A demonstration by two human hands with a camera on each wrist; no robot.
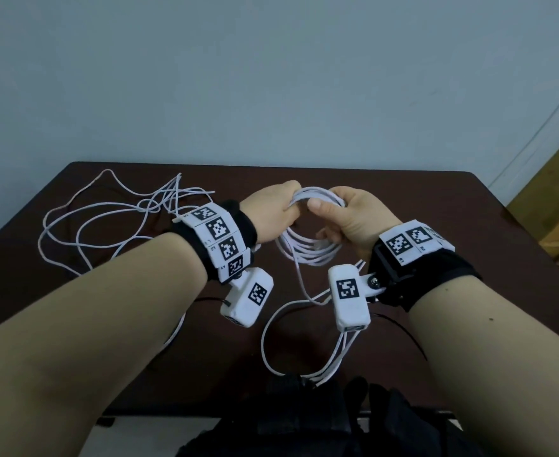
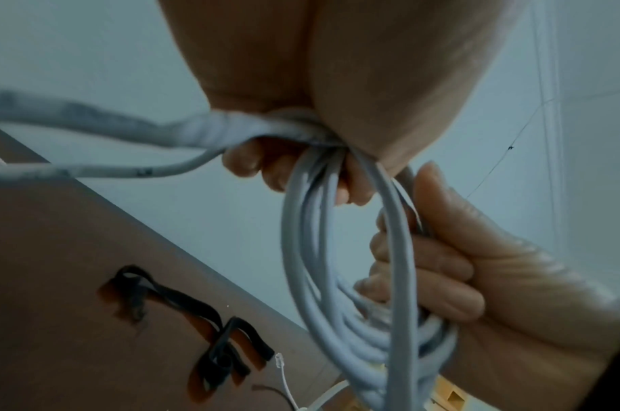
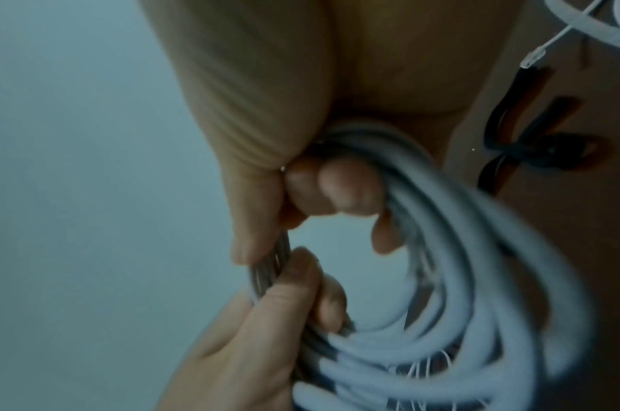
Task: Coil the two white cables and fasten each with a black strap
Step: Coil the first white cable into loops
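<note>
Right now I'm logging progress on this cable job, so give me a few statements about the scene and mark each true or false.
1. Both the left hand and the right hand grip the coiled cable. True.
2. The second cable is already coiled. False: it lies loose on the table.
3. A black strap is wrapped round the held coil. False: the black straps lie on the table.
4. The coil is held above the table. True.

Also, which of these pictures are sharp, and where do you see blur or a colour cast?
Head view: fairly sharp, dim and even, edges bent by the wide lens. Left wrist view: coil clear, black straps soft, bluish cast. Right wrist view: the coil's near loops smeared by blur, right hand dark.
</note>
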